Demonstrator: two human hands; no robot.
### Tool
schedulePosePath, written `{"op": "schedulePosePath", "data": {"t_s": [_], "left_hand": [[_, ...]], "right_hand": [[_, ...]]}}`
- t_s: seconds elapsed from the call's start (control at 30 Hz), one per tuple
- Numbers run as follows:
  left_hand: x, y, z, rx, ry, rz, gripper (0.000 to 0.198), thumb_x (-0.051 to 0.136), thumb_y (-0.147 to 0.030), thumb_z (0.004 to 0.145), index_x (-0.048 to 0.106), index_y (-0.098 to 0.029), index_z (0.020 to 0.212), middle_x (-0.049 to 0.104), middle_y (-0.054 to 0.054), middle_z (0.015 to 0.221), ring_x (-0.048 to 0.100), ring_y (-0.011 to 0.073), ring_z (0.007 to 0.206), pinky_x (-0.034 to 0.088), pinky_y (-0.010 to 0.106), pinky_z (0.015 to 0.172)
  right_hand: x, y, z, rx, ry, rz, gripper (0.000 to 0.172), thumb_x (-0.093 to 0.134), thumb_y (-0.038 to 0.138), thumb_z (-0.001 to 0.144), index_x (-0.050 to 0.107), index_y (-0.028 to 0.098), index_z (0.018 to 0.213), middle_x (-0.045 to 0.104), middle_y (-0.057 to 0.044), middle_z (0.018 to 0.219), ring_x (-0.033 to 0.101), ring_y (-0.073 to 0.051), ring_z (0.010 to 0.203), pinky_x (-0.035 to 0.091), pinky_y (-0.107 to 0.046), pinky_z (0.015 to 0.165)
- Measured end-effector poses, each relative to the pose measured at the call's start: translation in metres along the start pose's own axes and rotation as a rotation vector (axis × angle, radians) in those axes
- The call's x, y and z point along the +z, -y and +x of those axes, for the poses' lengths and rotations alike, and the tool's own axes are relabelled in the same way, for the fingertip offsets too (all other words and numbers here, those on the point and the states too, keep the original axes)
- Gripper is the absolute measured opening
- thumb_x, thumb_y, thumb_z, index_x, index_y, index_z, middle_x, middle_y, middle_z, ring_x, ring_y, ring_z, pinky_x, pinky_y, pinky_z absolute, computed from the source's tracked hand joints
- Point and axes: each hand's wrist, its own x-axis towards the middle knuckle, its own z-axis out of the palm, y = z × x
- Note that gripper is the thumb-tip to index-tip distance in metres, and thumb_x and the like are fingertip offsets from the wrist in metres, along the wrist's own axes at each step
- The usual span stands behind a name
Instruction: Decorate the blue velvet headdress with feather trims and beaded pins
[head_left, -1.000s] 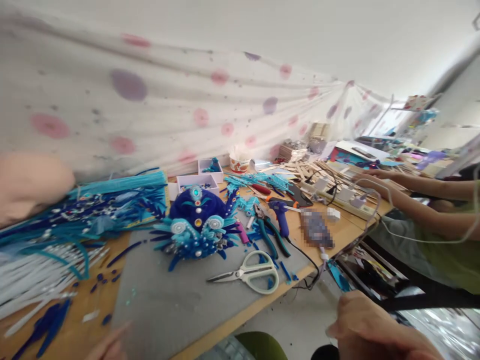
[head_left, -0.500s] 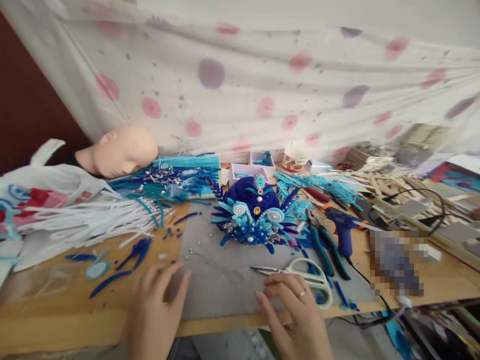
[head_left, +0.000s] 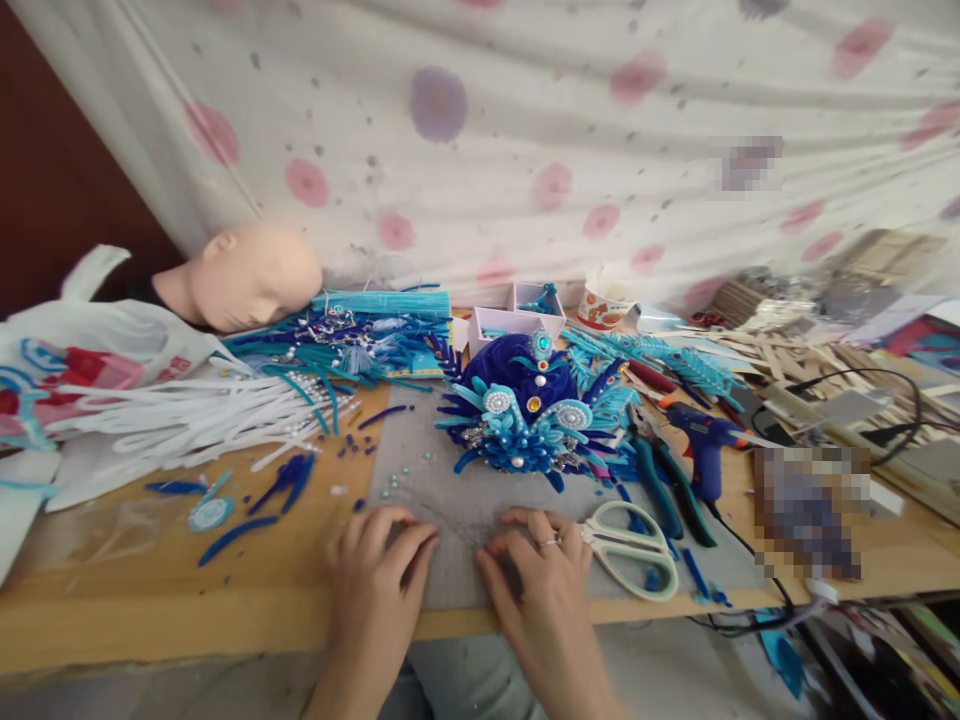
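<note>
My left hand point(head_left: 379, 560) is over the left edge of the grey mat point(head_left: 457, 585), its fingers loosely bent and apart. Opposite it, my right hand point(head_left: 536, 565) is also open, palm down, with a ring on one finger and the thumb away from the bent fingers. Neither hand visibly holds anything. Faint thin wires point(head_left: 454, 525) lie on the mat between my fingertips. Scissors with pale green handles point(head_left: 634, 550) rest beside my right hand, which covers their blades. Behind the hands sits a blue, beaded, feather-like ornament point(head_left: 525, 420) with pearls and gems.
Pliers point(head_left: 671, 480) and a blue glue gun point(head_left: 705, 450) with a cable lie at the right. White pipe-cleaner-like strips point(head_left: 180, 420) and blue scraps point(head_left: 236, 538) spread at the left. A mannequin head point(head_left: 251, 275) and small open boxes point(head_left: 510, 325) stand behind.
My left hand has moved right, onto the mat, and my right hand has shifted left, so they are closer together. The scissor blades are now covered. The view has tilted down slightly.
</note>
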Motion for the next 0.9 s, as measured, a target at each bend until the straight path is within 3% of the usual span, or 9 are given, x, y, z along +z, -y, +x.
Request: {"op": "schedulePosePath", "data": {"t_s": [0.13,0.3,0.37,0.43,0.57,0.63,0.7,0.8,0.9], "left_hand": [[0.001,0.0,0.002,-0.038,-0.008,0.012,0.008,0.07,-0.022,0.084,0.073,-0.028,0.086,0.068,0.001,0.088,0.056,0.0232,0.084,0.034,0.035,0.073],[0.0,-0.002,0.004,-0.073,-0.041,-0.084,0.007,0.068,-0.022,0.084,0.073,-0.027,0.084,0.068,0.003,0.086,0.057,0.0226,0.082,0.037,0.035,0.075],[-0.007,-0.009,0.005,-0.159,-0.082,-0.226,0.009,0.067,-0.023,0.085,0.074,-0.025,0.082,0.066,0.003,0.081,0.058,0.0207,0.078,0.04,0.034,0.073],[-0.017,-0.02,0.006,-0.319,-0.046,-0.477,0.011,0.065,-0.029,0.087,0.075,-0.025,0.084,0.064,0.001,0.074,0.058,0.0173,0.071,0.043,0.03,0.068],[-0.033,-0.047,0.013,-0.753,0.245,-1.085,0.037,0.068,-0.05,0.082,0.075,-0.027,0.109,0.063,0.0,0.071,0.056,0.013,0.063,0.043,0.023,0.058],[-0.032,-0.056,0.017,-0.916,0.305,-1.315,0.048,0.07,-0.058,0.077,0.076,-0.024,0.109,0.059,-0.001,0.065,0.049,0.0097,0.056,0.038,0.02,0.052],[-0.028,-0.06,0.02,-0.995,0.289,-1.451,0.049,0.072,-0.061,0.073,0.079,-0.019,0.097,0.054,-0.002,0.058,0.043,0.0072,0.051,0.035,0.019,0.05],[-0.023,-0.059,0.023,-1.0,0.228,-1.504,0.042,0.076,-0.057,0.072,0.078,-0.017,0.081,0.054,-0.002,0.055,0.045,0.0069,0.051,0.039,0.019,0.053],[-0.025,-0.059,0.022,-0.975,0.21,-1.508,0.036,0.076,-0.053,0.074,0.078,-0.018,0.081,0.057,-0.002,0.055,0.047,0.0068,0.05,0.042,0.019,0.053]], "right_hand": [[-0.01,0.001,0.004,0.041,-0.027,0.097,0.01,0.058,0.022,0.094,0.058,0.023,0.084,0.067,-0.005,0.095,0.054,-0.025,0.09,0.041,-0.039,0.08],[-0.029,0.006,0.007,0.266,-0.108,0.284,0.019,0.054,0.034,0.096,0.06,0.023,0.081,0.063,-0.002,0.074,0.06,-0.019,0.07,0.046,-0.027,0.06],[-0.033,0.009,0.006,0.352,-0.075,0.407,0.022,0.054,0.037,0.096,0.06,0.023,0.08,0.063,-0.001,0.068,0.061,-0.017,0.063,0.044,-0.023,0.053],[-0.034,0.014,0.004,0.409,-0.028,0.526,0.024,0.055,0.039,0.096,0.06,0.023,0.08,0.064,0.0,0.063,0.061,-0.015,0.06,0.043,-0.021,0.051],[-0.032,0.025,0.001,0.463,0.056,0.745,0.028,0.06,0.043,0.093,0.061,0.021,0.076,0.067,0.0,0.061,0.062,-0.013,0.059,0.047,-0.02,0.058],[-0.032,0.03,0.001,0.513,0.141,0.907,0.029,0.062,0.045,0.091,0.062,0.02,0.077,0.069,-0.001,0.063,0.065,-0.014,0.06,0.05,-0.02,0.06],[-0.032,0.033,0.002,0.557,0.238,1.07,0.028,0.064,0.046,0.09,0.064,0.02,0.082,0.072,-0.002,0.068,0.068,-0.015,0.065,0.054,-0.022,0.064],[-0.036,0.032,0.004,0.543,0.329,1.188,0.027,0.064,0.046,0.09,0.067,0.019,0.089,0.074,-0.004,0.074,0.071,-0.016,0.072,0.056,-0.025,0.072],[-0.04,0.028,0.004,0.458,0.324,1.139,0.031,0.059,0.045,0.093,0.068,0.017,0.083,0.072,-0.005,0.071,0.068,-0.015,0.068,0.054,-0.022,0.064]]}}
